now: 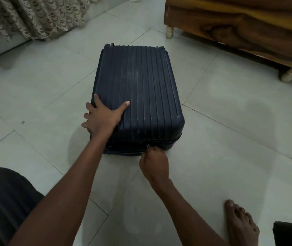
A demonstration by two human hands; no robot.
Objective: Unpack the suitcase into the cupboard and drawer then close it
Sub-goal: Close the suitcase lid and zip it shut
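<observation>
A dark ribbed suitcase (138,96) is seen lying flat and closed on the tiled floor (230,139), in the middle of the scene. Its near left corner is pressed by the left hand (102,116), fingers spread, while the zipper pull (148,146) on the near edge is pinched by the right hand (154,161). With no cupboard, drawer or contents in view, it cannot be told whether unpacking is done or has yet to begin.

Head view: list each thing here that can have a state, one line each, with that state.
suitcase: lying flat on the floor, lid down.
zipper pull: on the near side seam, pinched by the right hand.
left hand: spread on the suitcase's near left corner, fingers straight, pressing.
right hand: curled round the zipper pull.
curtain: hanging down to the floor.
</observation>
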